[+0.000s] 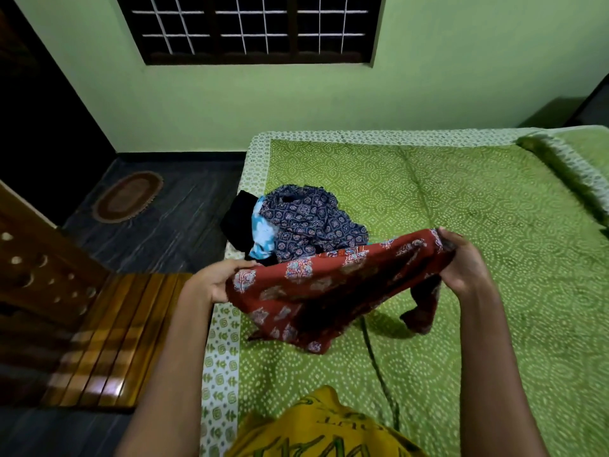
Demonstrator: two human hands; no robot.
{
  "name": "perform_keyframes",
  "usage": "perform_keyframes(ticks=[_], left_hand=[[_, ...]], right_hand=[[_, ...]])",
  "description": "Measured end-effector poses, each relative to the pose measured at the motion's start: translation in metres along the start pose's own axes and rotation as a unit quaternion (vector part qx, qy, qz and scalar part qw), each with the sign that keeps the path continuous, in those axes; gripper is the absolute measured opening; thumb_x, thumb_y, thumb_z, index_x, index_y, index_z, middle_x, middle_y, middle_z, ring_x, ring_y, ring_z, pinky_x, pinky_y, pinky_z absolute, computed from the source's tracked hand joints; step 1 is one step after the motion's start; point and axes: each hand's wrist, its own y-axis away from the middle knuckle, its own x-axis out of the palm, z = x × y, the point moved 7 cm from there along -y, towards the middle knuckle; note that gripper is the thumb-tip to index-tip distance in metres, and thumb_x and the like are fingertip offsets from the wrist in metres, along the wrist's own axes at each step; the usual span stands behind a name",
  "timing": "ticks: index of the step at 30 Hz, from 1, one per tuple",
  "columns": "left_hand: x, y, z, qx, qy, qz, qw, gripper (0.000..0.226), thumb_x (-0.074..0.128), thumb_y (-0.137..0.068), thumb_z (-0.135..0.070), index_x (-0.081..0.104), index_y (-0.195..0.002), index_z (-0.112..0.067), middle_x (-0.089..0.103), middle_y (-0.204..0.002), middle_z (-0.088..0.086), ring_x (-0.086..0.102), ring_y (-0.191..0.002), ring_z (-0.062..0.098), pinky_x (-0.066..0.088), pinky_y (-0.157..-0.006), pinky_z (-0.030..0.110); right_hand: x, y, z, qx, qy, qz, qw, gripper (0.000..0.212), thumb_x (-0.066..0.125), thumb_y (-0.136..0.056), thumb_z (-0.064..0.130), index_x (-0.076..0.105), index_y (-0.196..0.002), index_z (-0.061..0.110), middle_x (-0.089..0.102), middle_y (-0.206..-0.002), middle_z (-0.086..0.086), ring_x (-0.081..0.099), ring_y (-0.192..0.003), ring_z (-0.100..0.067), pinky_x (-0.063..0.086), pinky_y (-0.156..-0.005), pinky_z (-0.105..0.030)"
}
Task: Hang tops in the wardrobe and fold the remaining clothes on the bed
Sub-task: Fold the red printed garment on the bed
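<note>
A red printed garment [316, 291] hangs stretched between my two hands above the green bedspread [478, 209]. My left hand [217, 278] grips its left edge and my right hand [464, 262] grips its right edge; the lower part droops and touches the bed. Behind it, near the bed's left edge, lies a pile of clothes: a navy patterned piece [313, 222], a light blue and white piece [263, 235] and a black one [239, 219].
A wooden footboard or bench [108, 338] stands left of the bed over a dark floor with an oval mat [128, 196]. A green pillow [570, 156] lies at the far right. A dark window [250, 28] is in the green wall.
</note>
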Motion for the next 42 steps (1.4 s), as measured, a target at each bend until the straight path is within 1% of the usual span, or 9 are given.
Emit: perform_keyframes(ticks=[4,7,12,16,18,22,31,36,42], left_hand=[[-0.012,-0.006,-0.018,0.157,0.062,-0.076,0.983,0.019,0.044,-0.098,-0.015,0.06,-0.1,-0.005,0.071,-0.082,0.009,0.063,-0.082,0.021,0.052,-0.07,0.034],[-0.023,0.006,-0.042,0.269,0.059,-0.121,0.954,0.015,0.047,-0.096,-0.008,0.059,-0.088,-0.011,0.072,-0.067,-0.002,0.064,-0.072,0.014,0.052,-0.071,0.027],[-0.019,0.033,-0.077,0.395,0.093,-0.028,0.914,0.019,0.048,-0.091,-0.001,0.057,-0.103,-0.011,0.069,-0.096,0.003,0.064,-0.092,0.014,0.051,-0.088,0.027],[-0.03,0.015,-0.073,0.288,-0.143,-0.146,0.936,0.024,0.063,-0.086,-0.009,0.062,-0.11,-0.011,0.065,-0.111,0.012,0.062,-0.093,0.019,0.048,-0.089,0.031],[-0.037,0.016,-0.077,0.306,-0.129,-0.203,0.921,0.007,0.063,-0.087,-0.009,0.064,-0.091,-0.014,0.068,-0.096,0.01,0.061,-0.078,0.014,0.047,-0.079,0.027],[-0.034,0.018,-0.078,0.36,0.029,-0.156,0.919,0.012,0.054,-0.092,-0.004,0.058,-0.088,-0.014,0.067,-0.079,0.0,0.061,-0.073,0.007,0.049,-0.074,0.019],[-0.05,-0.001,-0.076,0.365,-0.156,-0.267,0.878,0.003,0.054,-0.093,-0.008,0.055,-0.092,-0.01,0.054,-0.078,-0.004,0.05,-0.07,0.007,0.043,-0.054,0.008],[-0.055,-0.009,-0.084,0.364,-0.11,-0.251,0.89,0.006,0.054,-0.094,-0.011,0.055,-0.097,-0.016,0.056,-0.09,0.003,0.052,-0.082,0.015,0.044,-0.066,0.023],[-0.036,-0.019,-0.101,0.314,-0.354,-0.176,0.863,0.046,0.069,-0.076,0.009,0.061,-0.118,-0.006,0.055,-0.113,0.009,0.053,-0.104,0.02,0.045,-0.088,0.028]], right_hand=[[-0.016,-0.002,0.005,0.057,0.151,-0.047,0.986,0.02,0.047,-0.091,0.011,0.053,-0.072,0.008,0.058,-0.048,-0.002,0.056,-0.042,-0.014,0.048,-0.045,-0.019],[-0.031,-0.006,0.015,0.07,0.282,-0.046,0.956,0.01,0.058,-0.085,0.006,0.06,-0.076,0.003,0.061,-0.058,-0.008,0.056,-0.051,-0.018,0.048,-0.052,-0.026],[-0.01,-0.011,0.044,-0.045,0.07,0.038,0.996,0.021,0.074,-0.07,0.016,0.062,-0.086,0.009,0.069,-0.074,0.001,0.065,-0.068,-0.008,0.053,-0.07,-0.019],[-0.007,-0.009,0.014,0.002,0.246,0.035,0.969,0.032,0.081,-0.057,0.019,0.065,-0.081,0.006,0.07,-0.065,0.001,0.066,-0.057,-0.008,0.055,-0.056,-0.018],[-0.017,-0.015,0.013,-0.01,0.231,-0.008,0.973,0.004,0.059,-0.084,0.007,0.059,-0.08,0.007,0.066,-0.056,0.006,0.062,-0.049,-0.004,0.051,-0.049,-0.014],[-0.038,-0.024,0.019,-0.028,0.154,-0.062,0.986,0.016,0.045,-0.093,0.004,0.057,-0.083,0.01,0.068,-0.059,0.007,0.064,-0.056,-0.005,0.051,-0.052,-0.015],[-0.05,-0.025,0.02,-0.032,0.221,-0.125,0.967,0.015,0.051,-0.092,0.006,0.051,-0.079,0.014,0.054,-0.079,-0.005,0.055,-0.064,-0.014,0.048,-0.057,-0.025],[-0.038,-0.032,0.022,-0.037,0.184,-0.095,0.978,0.022,0.045,-0.091,-0.003,0.055,-0.088,0.017,0.055,-0.08,-0.004,0.051,-0.067,-0.015,0.043,-0.064,-0.025],[-0.016,-0.032,0.03,-0.053,0.32,-0.029,0.946,0.05,0.043,-0.066,-0.032,0.062,-0.104,-0.004,0.067,-0.073,-0.005,0.058,-0.07,-0.015,0.049,-0.055,-0.013]])
